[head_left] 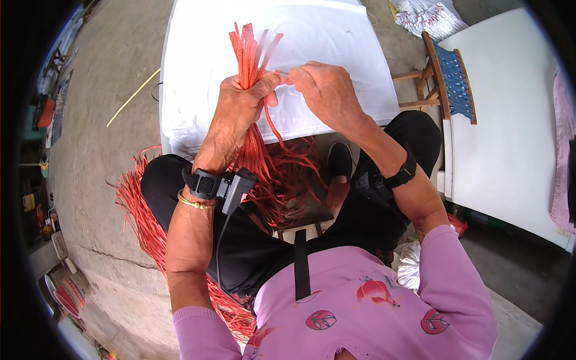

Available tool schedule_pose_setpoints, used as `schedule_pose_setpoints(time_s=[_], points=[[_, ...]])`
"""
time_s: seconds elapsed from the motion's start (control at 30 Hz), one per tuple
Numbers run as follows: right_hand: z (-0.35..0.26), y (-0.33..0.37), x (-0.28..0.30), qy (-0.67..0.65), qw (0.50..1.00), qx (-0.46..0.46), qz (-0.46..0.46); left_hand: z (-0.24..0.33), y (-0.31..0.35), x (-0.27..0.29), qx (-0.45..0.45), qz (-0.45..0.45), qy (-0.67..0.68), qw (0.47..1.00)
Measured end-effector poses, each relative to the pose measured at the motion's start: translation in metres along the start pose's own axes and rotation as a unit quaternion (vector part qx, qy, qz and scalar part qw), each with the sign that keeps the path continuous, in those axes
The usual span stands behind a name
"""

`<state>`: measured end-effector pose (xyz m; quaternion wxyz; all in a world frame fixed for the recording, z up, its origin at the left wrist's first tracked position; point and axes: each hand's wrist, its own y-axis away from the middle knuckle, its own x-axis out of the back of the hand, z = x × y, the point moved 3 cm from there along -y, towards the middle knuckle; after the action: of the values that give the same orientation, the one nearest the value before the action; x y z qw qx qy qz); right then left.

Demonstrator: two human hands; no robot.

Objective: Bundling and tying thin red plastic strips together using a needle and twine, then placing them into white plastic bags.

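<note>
My left hand (246,99) is closed round a bundle of red strips (245,51), thin and flat like raffia. The strips' upper ends stick up above the fist, and the long ends hang down between my knees. One single strip hangs loose beside the bundle. To the right, my right hand (324,90) is pinched, its fingertips close to the left thumb. Something thin and pale shows between the two hands, too small to name. Both hands are over a table covered with a white cloth (336,36).
More red strips (144,210) lie in a long heap on the floor at my left. A wooden stool with a blue woven seat (455,81) stands at the right, against a large white board (504,132). A yellow stick (133,98) lies on the concrete floor.
</note>
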<state>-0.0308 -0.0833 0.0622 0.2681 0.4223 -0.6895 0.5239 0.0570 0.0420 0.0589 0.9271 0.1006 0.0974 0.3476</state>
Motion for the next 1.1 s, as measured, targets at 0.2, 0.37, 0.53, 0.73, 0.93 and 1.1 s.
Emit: schedule_pose_setpoints(time_s=[0.2, 0.37, 0.53, 0.73, 0.93, 1.1], points=[[-0.004, 0.0, 0.001, 0.038, 0.999, 0.03, -0.001, -0.003, -0.002, 0.0, -0.009, 0.003, 0.002, 1.0], [-0.002, 0.002, -0.002, 0.013, 1.0, -0.013, 0.017, -0.007, -0.004, -0.003, -0.031, 0.007, 0.013, 0.999], [-0.003, -0.005, 0.001, -0.007, 0.999, -0.04, 0.007, -0.012, -0.006, -0.002, -0.03, 0.066, 0.034, 0.997], [-0.026, 0.006, 0.016, 0.037, 0.994, 0.042, 0.09, -0.016, -0.012, 0.012, -0.008, 0.138, 0.25, 0.958], [0.0, 0.019, 0.002, -0.439, 0.841, -0.308, 0.072, -0.031, -0.001, -0.028, 0.092, -0.004, 0.255, 0.963], [-0.001, 0.02, 0.034, -0.642, 0.713, -0.256, 0.116, -0.028, 0.002, -0.041, 0.063, 0.07, 0.252, 0.963]])
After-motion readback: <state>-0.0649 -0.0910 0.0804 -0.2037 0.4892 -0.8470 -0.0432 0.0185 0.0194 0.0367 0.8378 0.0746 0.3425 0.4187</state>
